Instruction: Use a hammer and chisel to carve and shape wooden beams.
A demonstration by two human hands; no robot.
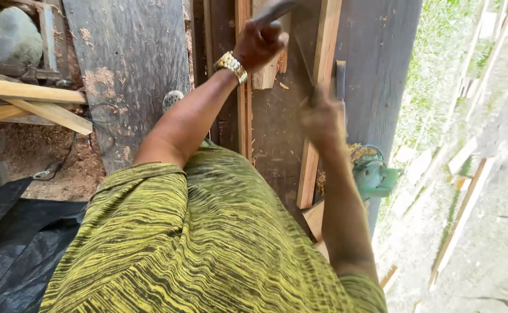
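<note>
The yellow shirt (207,243) fills the near view. Above it, the left hand (258,42) has its fingers wrapped around a tool handle (272,11), touching the block (268,69). The right hand (323,119) is blurred on the long strip (318,104); its fingers I cannot tell. Shavings lie beside the block, so some cutting seems done, but the block is not finished.

The desk (277,124) is a dark, rough wooden top scattered with pale chips and sawdust. A long light batten (318,110) lies lengthwise on it and serves as the marker here. Left of the batten runs a thinner reddish strip (243,116), and between the two sits a short pale block (268,69). Just right of the batten, at the desk's outer edge, rests a green power tool (373,174) amid shavings.
</note>
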